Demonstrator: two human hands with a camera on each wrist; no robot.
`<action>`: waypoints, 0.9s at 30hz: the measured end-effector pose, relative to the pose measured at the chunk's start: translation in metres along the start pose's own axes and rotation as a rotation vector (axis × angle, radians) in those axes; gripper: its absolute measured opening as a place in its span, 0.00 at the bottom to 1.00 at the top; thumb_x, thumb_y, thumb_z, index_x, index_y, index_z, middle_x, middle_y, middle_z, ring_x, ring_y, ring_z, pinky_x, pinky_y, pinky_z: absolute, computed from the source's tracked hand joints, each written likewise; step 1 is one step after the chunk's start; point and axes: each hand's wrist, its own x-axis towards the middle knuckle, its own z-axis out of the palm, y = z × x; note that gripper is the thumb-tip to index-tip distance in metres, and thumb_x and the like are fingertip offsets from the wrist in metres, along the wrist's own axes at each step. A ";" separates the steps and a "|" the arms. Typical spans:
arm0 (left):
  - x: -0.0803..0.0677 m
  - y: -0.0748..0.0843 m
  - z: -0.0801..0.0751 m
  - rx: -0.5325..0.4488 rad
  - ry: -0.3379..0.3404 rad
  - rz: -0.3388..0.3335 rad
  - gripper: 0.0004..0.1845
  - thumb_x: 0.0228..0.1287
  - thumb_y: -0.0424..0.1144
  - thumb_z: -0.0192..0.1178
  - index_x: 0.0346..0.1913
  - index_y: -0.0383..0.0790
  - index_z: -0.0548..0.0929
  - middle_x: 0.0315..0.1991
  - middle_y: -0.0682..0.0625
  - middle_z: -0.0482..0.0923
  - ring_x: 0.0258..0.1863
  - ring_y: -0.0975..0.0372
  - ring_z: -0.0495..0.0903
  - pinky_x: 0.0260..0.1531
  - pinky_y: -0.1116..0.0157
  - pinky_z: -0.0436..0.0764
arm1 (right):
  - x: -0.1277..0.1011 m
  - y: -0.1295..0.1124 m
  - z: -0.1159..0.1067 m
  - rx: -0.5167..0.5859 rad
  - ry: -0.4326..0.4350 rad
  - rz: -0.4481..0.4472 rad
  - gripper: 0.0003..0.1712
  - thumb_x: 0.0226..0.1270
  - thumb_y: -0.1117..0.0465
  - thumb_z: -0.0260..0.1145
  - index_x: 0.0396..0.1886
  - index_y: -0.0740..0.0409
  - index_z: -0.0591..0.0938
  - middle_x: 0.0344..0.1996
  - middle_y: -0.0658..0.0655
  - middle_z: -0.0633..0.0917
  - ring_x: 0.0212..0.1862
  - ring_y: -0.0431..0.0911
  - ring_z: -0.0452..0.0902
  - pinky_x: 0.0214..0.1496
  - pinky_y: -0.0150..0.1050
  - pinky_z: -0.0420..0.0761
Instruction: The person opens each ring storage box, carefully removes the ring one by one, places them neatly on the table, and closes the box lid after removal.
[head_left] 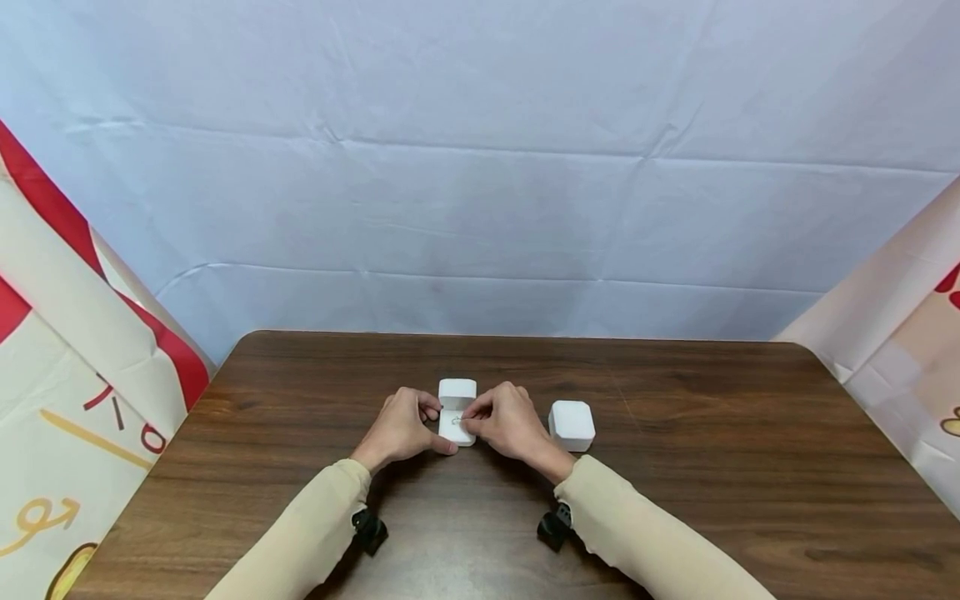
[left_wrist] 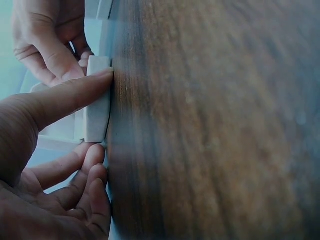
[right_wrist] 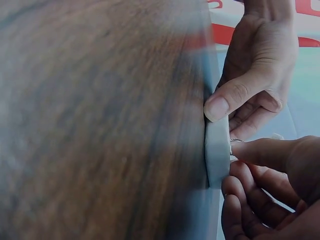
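Note:
A small white ring box [head_left: 457,435] stands on the table with its lid [head_left: 457,391] raised. My left hand [head_left: 401,427] grips it from the left, the thumb [left_wrist: 75,95] pressed along its front wall and the fingers [left_wrist: 95,160] curled at its side. A thin silvery ring [right_wrist: 236,141] shows at the box's cushion. My right hand [head_left: 510,423] reaches in from the right and pinches the ring between thumb [right_wrist: 265,151] and fingertips, which partly cover it.
A second white box [head_left: 572,423], closed, sits right of my right hand, close to the wrist. The brown wooden table [head_left: 712,450] ends at a pale cloth backdrop [head_left: 480,208]. Printed cloths hang at both sides.

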 end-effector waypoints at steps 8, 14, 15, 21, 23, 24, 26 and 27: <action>0.000 -0.001 0.001 -0.004 0.001 0.002 0.26 0.31 0.36 0.88 0.38 0.36 0.87 0.31 0.52 0.80 0.31 0.62 0.75 0.37 0.62 0.77 | -0.001 0.000 -0.003 0.028 -0.020 0.013 0.06 0.59 0.66 0.76 0.26 0.51 0.91 0.22 0.43 0.86 0.25 0.35 0.78 0.29 0.33 0.78; -0.001 0.000 0.000 -0.007 -0.001 -0.002 0.26 0.31 0.35 0.88 0.38 0.36 0.87 0.31 0.50 0.81 0.31 0.61 0.75 0.37 0.62 0.77 | -0.004 -0.001 -0.009 0.057 -0.028 0.032 0.05 0.61 0.65 0.76 0.27 0.51 0.92 0.25 0.44 0.88 0.28 0.36 0.80 0.32 0.35 0.79; 0.000 0.000 0.000 -0.008 -0.001 -0.001 0.26 0.31 0.35 0.88 0.38 0.36 0.87 0.31 0.50 0.81 0.31 0.61 0.75 0.37 0.62 0.77 | -0.004 -0.002 -0.011 0.056 -0.030 0.034 0.05 0.61 0.65 0.76 0.28 0.50 0.92 0.26 0.44 0.88 0.28 0.36 0.80 0.32 0.35 0.79; 0.000 0.000 0.000 -0.008 0.002 0.004 0.26 0.31 0.35 0.88 0.38 0.35 0.87 0.31 0.50 0.81 0.31 0.61 0.75 0.36 0.61 0.77 | -0.011 -0.007 -0.021 0.048 -0.113 0.046 0.06 0.62 0.63 0.76 0.26 0.47 0.91 0.22 0.41 0.86 0.24 0.37 0.77 0.29 0.35 0.76; 0.000 0.000 0.000 -0.006 0.007 0.005 0.26 0.30 0.35 0.88 0.38 0.35 0.87 0.30 0.50 0.81 0.31 0.62 0.75 0.36 0.62 0.77 | -0.015 -0.008 -0.024 0.050 -0.164 0.037 0.07 0.62 0.63 0.75 0.26 0.48 0.91 0.21 0.41 0.85 0.23 0.37 0.77 0.28 0.35 0.77; 0.000 0.000 0.000 -0.005 0.011 0.005 0.26 0.29 0.35 0.88 0.37 0.35 0.87 0.30 0.50 0.81 0.31 0.62 0.75 0.37 0.62 0.77 | -0.018 -0.009 -0.025 0.053 -0.191 0.028 0.07 0.62 0.64 0.75 0.25 0.49 0.90 0.20 0.41 0.85 0.22 0.37 0.77 0.28 0.35 0.77; 0.000 0.000 0.001 -0.005 0.015 0.007 0.27 0.29 0.35 0.88 0.37 0.35 0.87 0.30 0.51 0.80 0.31 0.62 0.75 0.37 0.62 0.77 | -0.023 -0.010 -0.026 0.063 -0.248 0.009 0.08 0.62 0.66 0.74 0.25 0.50 0.90 0.19 0.41 0.85 0.21 0.37 0.77 0.28 0.34 0.77; 0.000 0.000 0.001 -0.004 0.015 0.008 0.27 0.29 0.35 0.88 0.37 0.35 0.87 0.30 0.51 0.80 0.31 0.62 0.75 0.37 0.62 0.77 | -0.025 -0.010 -0.027 0.063 -0.273 -0.005 0.08 0.62 0.66 0.74 0.25 0.50 0.90 0.19 0.41 0.84 0.21 0.36 0.77 0.28 0.33 0.77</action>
